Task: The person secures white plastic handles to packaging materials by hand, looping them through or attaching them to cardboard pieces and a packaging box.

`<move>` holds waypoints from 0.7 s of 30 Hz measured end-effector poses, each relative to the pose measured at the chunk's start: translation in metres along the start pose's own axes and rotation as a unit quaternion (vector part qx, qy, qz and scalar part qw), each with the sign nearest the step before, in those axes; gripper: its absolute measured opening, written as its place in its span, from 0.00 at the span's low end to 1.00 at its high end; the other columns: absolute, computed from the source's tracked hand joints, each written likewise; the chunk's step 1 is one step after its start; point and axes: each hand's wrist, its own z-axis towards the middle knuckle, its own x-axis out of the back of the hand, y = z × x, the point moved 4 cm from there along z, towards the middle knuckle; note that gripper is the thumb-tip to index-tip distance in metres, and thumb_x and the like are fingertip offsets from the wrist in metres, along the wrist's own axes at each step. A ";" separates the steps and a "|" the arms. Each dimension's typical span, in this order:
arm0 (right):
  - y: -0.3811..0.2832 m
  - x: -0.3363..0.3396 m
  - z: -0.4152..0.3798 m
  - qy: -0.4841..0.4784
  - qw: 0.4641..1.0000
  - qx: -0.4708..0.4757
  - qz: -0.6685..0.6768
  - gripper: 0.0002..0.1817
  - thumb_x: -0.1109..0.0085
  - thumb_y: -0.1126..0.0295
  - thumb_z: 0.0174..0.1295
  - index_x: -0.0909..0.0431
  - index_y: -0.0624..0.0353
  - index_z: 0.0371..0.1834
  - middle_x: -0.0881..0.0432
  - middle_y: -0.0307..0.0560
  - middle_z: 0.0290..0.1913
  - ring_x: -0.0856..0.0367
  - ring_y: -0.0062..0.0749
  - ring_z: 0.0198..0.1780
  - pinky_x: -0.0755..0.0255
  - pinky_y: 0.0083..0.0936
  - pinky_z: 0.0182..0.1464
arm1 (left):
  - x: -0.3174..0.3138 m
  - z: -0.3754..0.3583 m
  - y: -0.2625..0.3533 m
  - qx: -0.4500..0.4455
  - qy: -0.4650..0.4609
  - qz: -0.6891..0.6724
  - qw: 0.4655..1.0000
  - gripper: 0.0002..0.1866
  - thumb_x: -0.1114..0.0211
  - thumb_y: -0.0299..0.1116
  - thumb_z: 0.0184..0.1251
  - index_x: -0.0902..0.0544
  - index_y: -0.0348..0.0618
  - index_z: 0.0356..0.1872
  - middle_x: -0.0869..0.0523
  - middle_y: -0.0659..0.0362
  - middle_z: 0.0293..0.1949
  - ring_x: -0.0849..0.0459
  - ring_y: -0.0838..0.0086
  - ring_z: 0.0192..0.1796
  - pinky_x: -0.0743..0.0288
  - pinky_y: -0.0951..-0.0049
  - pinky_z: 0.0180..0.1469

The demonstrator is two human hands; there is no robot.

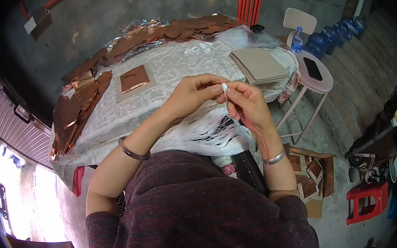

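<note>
My left hand (193, 96) and my right hand (248, 102) meet over the near edge of the table, both closed in a pinch. Between their fingertips is a small loop of white string (224, 87); its lower end is hidden by my right fingers. A large bundle of loose white strings (200, 140) lies across my lap just below. Beyond my left hand, a square of copper-coloured foil (134, 78) rests on a grey-brown card (149, 86). A stack of similar cards (259, 64) lies beyond my right hand.
Piles of copper foil sheets (80, 106) line the table's left and back edges on a white lace cloth (174, 71). Small white string loops (196, 49) lie near the back. At right stand a stool (321, 83) with a phone (313, 68) and bottle (297, 40), and a box (328, 176).
</note>
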 end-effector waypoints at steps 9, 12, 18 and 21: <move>0.002 -0.006 0.002 -0.033 0.992 -0.001 0.126 0.07 0.49 0.74 0.60 0.28 0.65 0.38 0.22 0.43 0.28 0.32 0.14 0.18 0.39 0.08 0.16 | -0.004 0.000 -0.021 0.073 -0.048 -0.286 0.954 0.10 0.40 0.32 0.60 0.25 0.39 0.39 0.23 0.63 0.34 0.25 0.81 0.37 0.29 0.81 0.45; 0.006 -0.002 0.002 -0.016 0.991 -0.009 0.130 0.07 0.47 0.75 0.59 0.28 0.65 0.38 0.22 0.41 0.27 0.33 0.13 0.18 0.40 0.07 0.16 | -0.004 0.000 -0.023 0.076 -0.062 -0.252 0.963 0.10 0.40 0.33 0.61 0.25 0.39 0.39 0.23 0.63 0.34 0.25 0.81 0.37 0.29 0.82 0.43; -0.001 -0.011 0.000 0.062 0.996 0.066 0.023 0.07 0.46 0.77 0.58 0.28 0.65 0.38 0.23 0.40 0.26 0.34 0.11 0.19 0.42 0.07 0.16 | -0.003 -0.002 -0.025 0.069 -0.040 -0.237 0.968 0.10 0.41 0.36 0.62 0.25 0.40 0.37 0.23 0.64 0.32 0.26 0.83 0.34 0.30 0.83 0.40; -0.002 -0.015 0.000 0.080 0.992 0.065 0.067 0.06 0.46 0.77 0.58 0.29 0.65 0.38 0.24 0.40 0.26 0.33 0.11 0.19 0.41 0.07 0.17 | -0.002 -0.001 -0.019 0.060 -0.025 -0.227 0.972 0.09 0.43 0.35 0.63 0.25 0.40 0.35 0.23 0.64 0.30 0.26 0.83 0.32 0.30 0.83 0.38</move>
